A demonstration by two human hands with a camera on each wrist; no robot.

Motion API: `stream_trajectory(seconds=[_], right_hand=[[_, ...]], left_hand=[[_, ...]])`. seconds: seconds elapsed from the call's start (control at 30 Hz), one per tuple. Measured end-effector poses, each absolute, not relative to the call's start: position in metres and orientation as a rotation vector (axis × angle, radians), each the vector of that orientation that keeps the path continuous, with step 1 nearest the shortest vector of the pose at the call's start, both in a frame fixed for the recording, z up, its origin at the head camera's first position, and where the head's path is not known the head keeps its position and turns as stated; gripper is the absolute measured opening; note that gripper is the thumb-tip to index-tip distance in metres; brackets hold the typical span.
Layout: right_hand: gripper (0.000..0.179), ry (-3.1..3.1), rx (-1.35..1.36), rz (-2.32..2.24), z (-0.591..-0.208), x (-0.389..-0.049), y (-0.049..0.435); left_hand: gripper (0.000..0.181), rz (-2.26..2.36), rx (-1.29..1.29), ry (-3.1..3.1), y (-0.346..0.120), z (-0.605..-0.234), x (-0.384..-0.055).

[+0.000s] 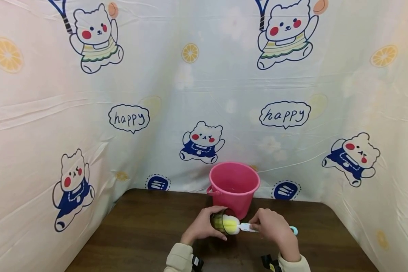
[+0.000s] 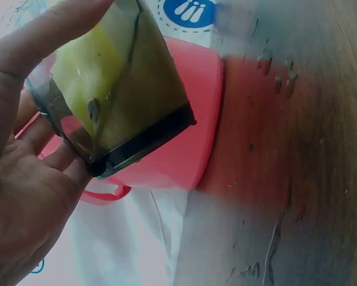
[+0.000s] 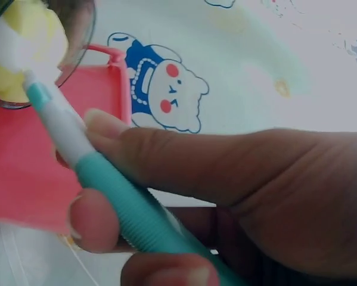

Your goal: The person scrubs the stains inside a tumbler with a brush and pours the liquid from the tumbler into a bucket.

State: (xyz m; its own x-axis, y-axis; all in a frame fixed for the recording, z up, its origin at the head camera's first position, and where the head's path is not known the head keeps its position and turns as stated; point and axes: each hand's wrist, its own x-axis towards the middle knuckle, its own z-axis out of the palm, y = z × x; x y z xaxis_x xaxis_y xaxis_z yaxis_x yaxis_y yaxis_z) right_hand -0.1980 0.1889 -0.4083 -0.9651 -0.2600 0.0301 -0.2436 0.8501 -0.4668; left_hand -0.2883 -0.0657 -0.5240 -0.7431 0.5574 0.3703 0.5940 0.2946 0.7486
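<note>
My left hand (image 1: 204, 225) grips a dark, see-through drinking glass (image 2: 151, 77), tipped on its side with its mouth toward the right. Inside the glass sits the yellow and white sponge head (image 1: 230, 224) of a bottle brush. My right hand (image 1: 271, 226) holds that brush by its teal and white handle (image 3: 124, 196), thumb and fingers wrapped round the ribbed part. In the right wrist view the sponge (image 3: 38, 42) fills much of the glass mouth. Both hands are above the table, just in front of a pink bucket (image 1: 236, 196).
The bucket stands at the back of the dark wooden table (image 1: 139, 223), its handle folded down at the left side. Behind it hangs a white curtain (image 1: 224, 83) printed with bears, orange slices and words. Wet marks and drops show on the tabletop in the left wrist view.
</note>
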Motion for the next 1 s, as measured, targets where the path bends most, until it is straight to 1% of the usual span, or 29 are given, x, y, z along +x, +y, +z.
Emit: stream_trajectory(seconds=[0.17,0.33,0.43,0.53,0.83,0.9,1.0], right_hand=[[0.01,2.966,-0.522,-0.776,-0.4051,-0.1981,0.1922],[0.01,3.049,-0.447,-0.715,-0.4099,-0.2021,0.1922],[0.005,3.058,-0.368,-0.694,-0.4122,-0.2029,0.1916],[0.007,3.013,-0.336,-0.724,-0.4118,-0.2023,0.1922],[0.004,2.931,-0.51,-0.797,-0.4054,-0.1991,0.197],[0.006,2.958,-0.518,-0.776,-0.4049,-0.1996,0.1969],[0.011,3.007,-0.458,-0.735,-0.4069,-0.2015,0.1961]], left_hand=[[0.087,-1.493,-1.104,-2.493,-0.0657,-0.5236,-0.2883],[0.089,-1.528,-1.057,-2.505,-0.0662,-0.5225,-0.2884],[0.089,-1.518,-1.063,-2.499,-0.0659,-0.5235,-0.2892],[0.089,-1.511,-1.08,-2.489,-0.0649,-0.5232,-0.2894],[0.089,-1.513,-1.088,-2.491,-0.0628,-0.5198,-0.2859],[0.089,-1.52,-1.082,-2.492,-0.0622,-0.5191,-0.2856],[0.09,-1.514,-1.073,-2.494,-0.0617,-0.5184,-0.2857]])
